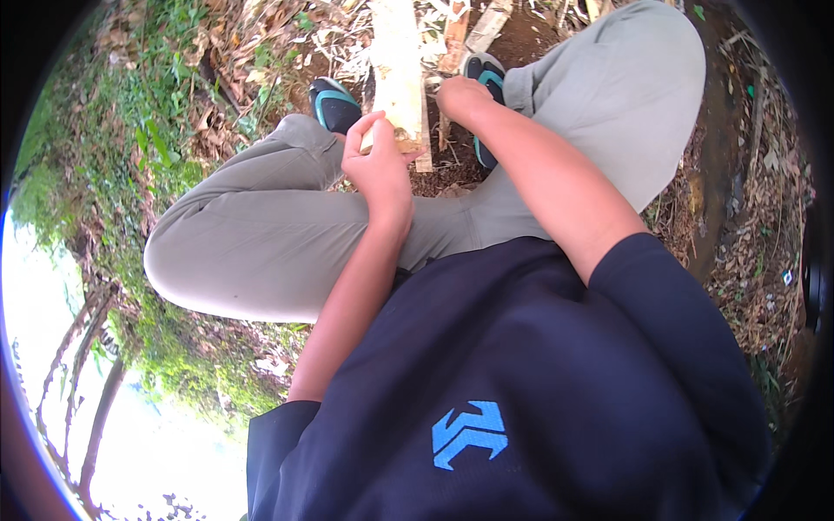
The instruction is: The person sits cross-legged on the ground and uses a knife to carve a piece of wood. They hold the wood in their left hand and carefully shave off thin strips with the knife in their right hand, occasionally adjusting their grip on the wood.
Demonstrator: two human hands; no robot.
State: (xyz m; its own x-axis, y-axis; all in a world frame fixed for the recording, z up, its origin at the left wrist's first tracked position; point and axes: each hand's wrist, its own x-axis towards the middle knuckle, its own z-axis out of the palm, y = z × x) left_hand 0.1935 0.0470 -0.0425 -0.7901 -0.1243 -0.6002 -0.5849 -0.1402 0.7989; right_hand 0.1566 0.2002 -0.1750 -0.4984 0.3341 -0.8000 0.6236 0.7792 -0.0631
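one pale plank [397, 65] lay between two dark-and-teal shoes [334, 106], presumably for steadiness; the right hand [465, 100] was curled beside it, contents indiscernible; the left hand [380, 167] gripped a small wood piece [368, 140] by the plank's near end, seemingly for control.

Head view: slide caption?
Outdoors, left hand grips a pale piece at the near end of a wooden plank, right hand alongside.

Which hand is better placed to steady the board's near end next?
Left, probably: the left hand is curled around pale wood at that end of the board. The right hand is off its right edge, near a shoe.
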